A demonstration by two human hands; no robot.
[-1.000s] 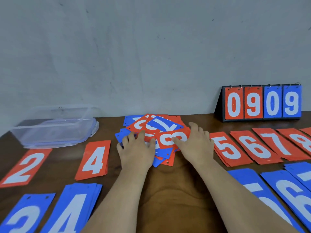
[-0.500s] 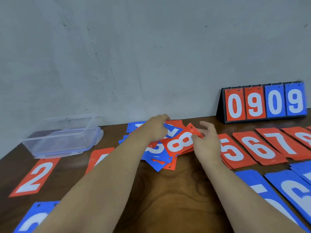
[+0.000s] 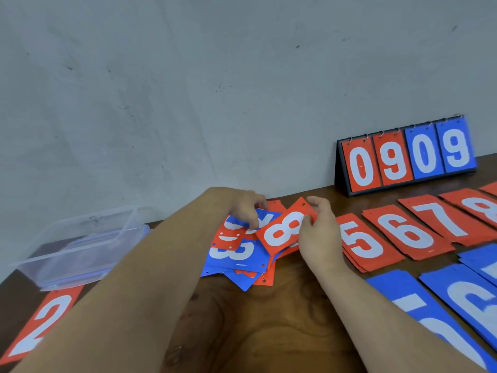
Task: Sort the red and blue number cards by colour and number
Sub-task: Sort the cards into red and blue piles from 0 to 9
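Mid-pick: our right hand (image 3: 320, 235) pinched the red 8 card (image 3: 282, 231) over the mixed pile (image 3: 239, 255), left hand (image 3: 243, 207) fingers (image 3: 252, 224) curled round a blue card (image 3: 266, 215). Next, we judged, it belonged right of the fingers, on the red 8 stack (image 3: 480, 208).

Both forearms reach forward. Left hand (image 3: 246, 208) curled, fingertips pinching blue card (image 3: 269, 214). Right hand (image 3: 318, 234) pinches red 8 card (image 3: 282, 230) by its edge.

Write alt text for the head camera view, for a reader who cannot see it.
A person's right hand pinches a red 8 card over a mixed pile of red and blue cards on a table, while the left hand pinches a blue card. Stacks of red 5, red 6 and red 7 lie to the right, a clear plastic box to the left.
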